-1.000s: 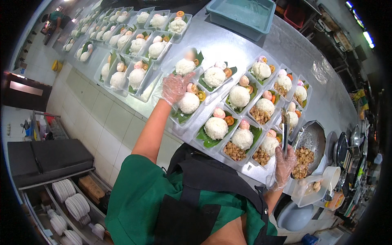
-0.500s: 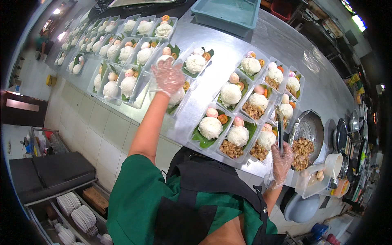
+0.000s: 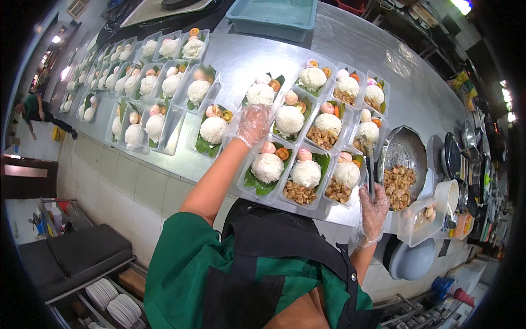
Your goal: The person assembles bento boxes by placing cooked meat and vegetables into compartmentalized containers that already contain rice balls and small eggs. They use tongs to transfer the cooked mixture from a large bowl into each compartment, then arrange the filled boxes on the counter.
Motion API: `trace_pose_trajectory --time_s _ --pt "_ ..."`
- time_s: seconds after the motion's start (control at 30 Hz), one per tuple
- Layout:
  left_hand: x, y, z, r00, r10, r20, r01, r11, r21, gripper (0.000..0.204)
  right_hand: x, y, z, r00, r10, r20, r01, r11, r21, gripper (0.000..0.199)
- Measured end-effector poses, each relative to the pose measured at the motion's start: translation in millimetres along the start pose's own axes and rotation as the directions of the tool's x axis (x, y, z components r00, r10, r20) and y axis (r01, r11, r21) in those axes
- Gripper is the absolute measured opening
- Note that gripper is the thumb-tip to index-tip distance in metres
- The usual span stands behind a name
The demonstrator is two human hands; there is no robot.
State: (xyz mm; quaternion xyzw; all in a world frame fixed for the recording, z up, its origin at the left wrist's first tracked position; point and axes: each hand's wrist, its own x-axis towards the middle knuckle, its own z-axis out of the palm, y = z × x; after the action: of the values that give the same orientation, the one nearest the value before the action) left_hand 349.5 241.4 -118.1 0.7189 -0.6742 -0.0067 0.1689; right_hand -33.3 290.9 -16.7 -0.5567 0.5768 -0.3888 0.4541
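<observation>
Head view, looking straight down over a green shirt and dark apron. Nearest in, the right hand [image 3: 374, 211] in a thin plastic glove has its grip closed round a pair of metal tongs [image 3: 369, 170], which point up toward the round metal pan [image 3: 405, 151] of chopped brown filling at the right end of the steel worktop [image 3: 350, 44]. Just left of the tongs sit clear meal trays [image 3: 307, 175] with rice mounds on green leaves, some with the brown filling already in. The left hand [image 3: 253, 123], also gloved, reaches out over the gap between two trays, fingers curled loosely; can't tell if it's got hold of anything. Further back, more rice trays run off to the left, and a teal plastic tub [image 3: 274, 13] sits at the far edge.
</observation>
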Motion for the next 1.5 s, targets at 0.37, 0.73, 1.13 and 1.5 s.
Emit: trace_pose_trajectory --time_s 0.37,0.73,1.13,1.5 --pt "120.6 6.8 8.4 0.971 0.074 -0.229 -0.117 0.976 -0.181 0.060 87.8 -45.9 71.4 0.963 -0.255 0.086 0.267 0.874 -0.406 0.032" --pt "259.7 30.9 50.5 0.797 0.504 0.333 -0.573 0.804 0.156 0.112 204.9 3.8 225.4 0.905 -0.414 0.092 0.405 0.778 -0.480 0.046" --pt "216.8 -40.1 -16.6 0.836 0.472 0.281 -0.418 0.879 -0.231 0.141 197.1 -7.1 216.8 0.939 -0.326 0.104 0.341 0.866 -0.365 0.040" --pt "113.3 -70.5 -31.2 0.785 0.438 0.439 -0.516 0.854 0.070 0.127 80.0 -25.1 276.5 0.760 -0.339 0.554 0.510 0.839 -0.187 0.040"
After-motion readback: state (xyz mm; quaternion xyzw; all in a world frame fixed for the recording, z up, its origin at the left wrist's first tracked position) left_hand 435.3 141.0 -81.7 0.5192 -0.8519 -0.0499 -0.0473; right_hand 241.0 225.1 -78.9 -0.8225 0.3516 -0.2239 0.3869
